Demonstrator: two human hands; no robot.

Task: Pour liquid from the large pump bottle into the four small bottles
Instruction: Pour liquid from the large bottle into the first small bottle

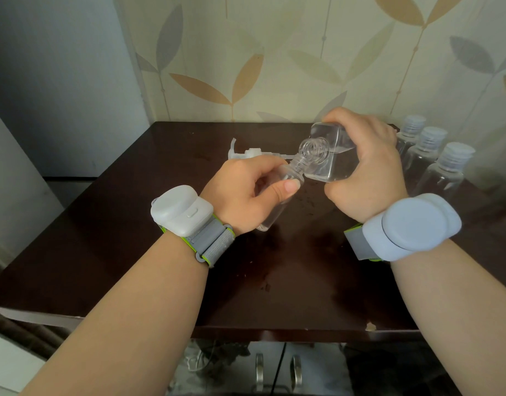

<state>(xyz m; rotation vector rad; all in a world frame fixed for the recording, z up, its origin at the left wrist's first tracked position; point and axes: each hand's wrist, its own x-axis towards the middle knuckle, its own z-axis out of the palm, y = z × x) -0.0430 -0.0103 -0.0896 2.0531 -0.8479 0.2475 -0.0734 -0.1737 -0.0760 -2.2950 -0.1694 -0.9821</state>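
— Where's the pour happening, from where you stand?

— Above the middle of the dark surface [132, 238]. The left hand [243, 192] has its fingers and thumb curled round a small bottle [277, 207], which leans with its open neck up toward one o'clock. The right hand [369, 172] grips the large bottle [329, 150], fingers wrapped over its body, tipped so its open mouth points down toward seven o'clock.

— So the mouths meet?

— Nearly touching, the large mouth just above and at one o'clock from the small neck. The two long axes run almost in one line. I'd say the next bit hangs on keeping that line; a slip sideways would likely spill.

— And the others?

— Three capped bottles [434, 155] stand at three o'clock, by the wall. The pump head [252, 152] lies flat at eleven o'clock, behind the left hand.
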